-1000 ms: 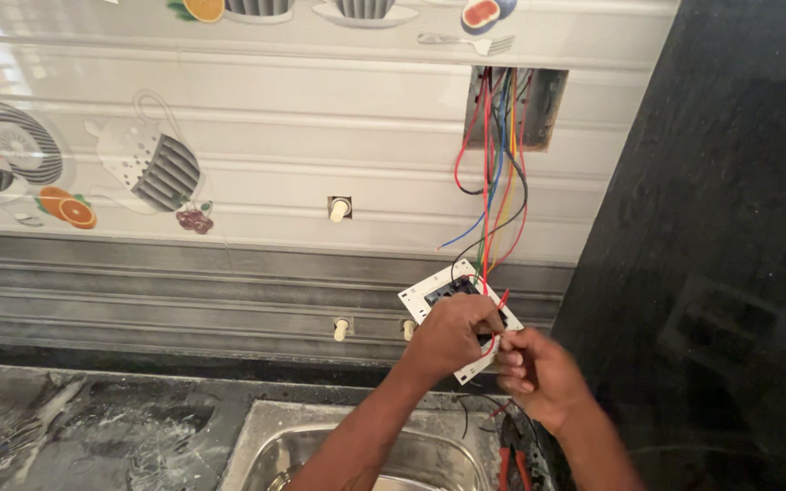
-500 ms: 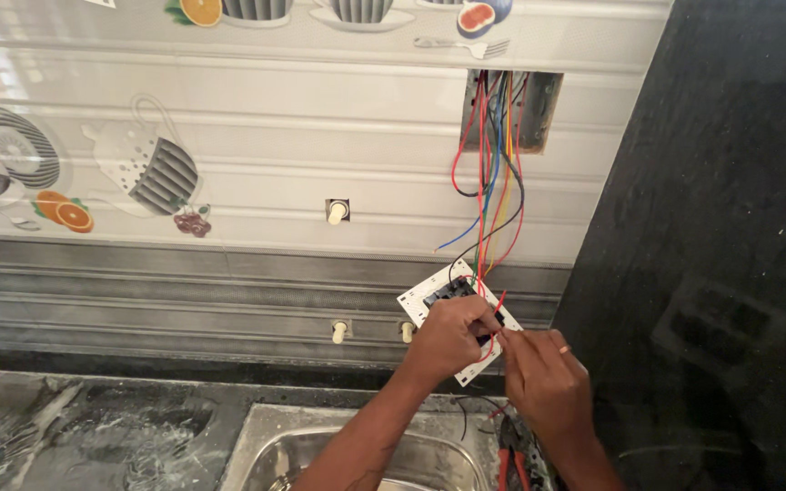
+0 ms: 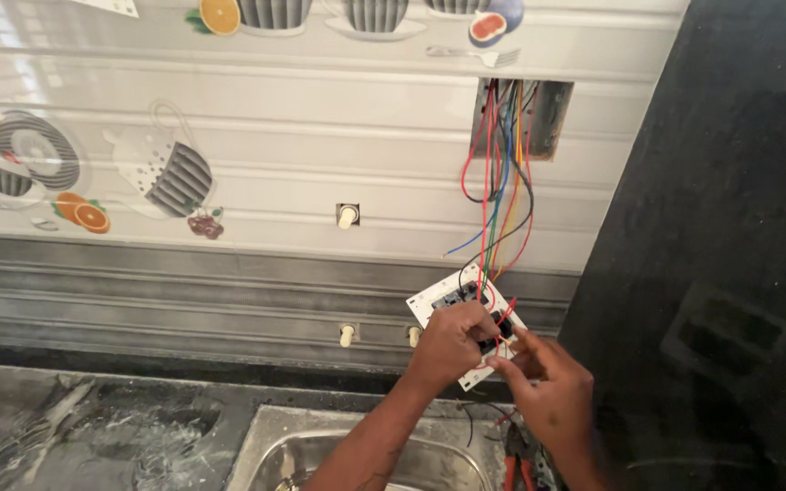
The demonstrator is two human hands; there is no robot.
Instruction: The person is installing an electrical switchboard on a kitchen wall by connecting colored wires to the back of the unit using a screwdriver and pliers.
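A white switch plate (image 3: 436,301) hangs below an open wall box (image 3: 522,115), turned so its back with black modules faces me. Red, blue, black, orange and green wires (image 3: 499,191) run from the box down to it. My left hand (image 3: 448,344) grips the plate's lower middle. My right hand (image 3: 543,391) is just right of it, fingertips pinching a red wire at the plate's lower edge.
Tiled wall with cup and fruit pictures. Three white pipe stubs (image 3: 347,216) stick out of it. A steel sink (image 3: 275,452) sits in the dark stone counter (image 3: 65,427). Orange-handled pliers (image 3: 513,464) lie by the sink. A black panel (image 3: 711,245) fills the right.
My right hand has shifted slightly, coming back up to the plate's lower edge. My left hand keeps its hold on the plate.
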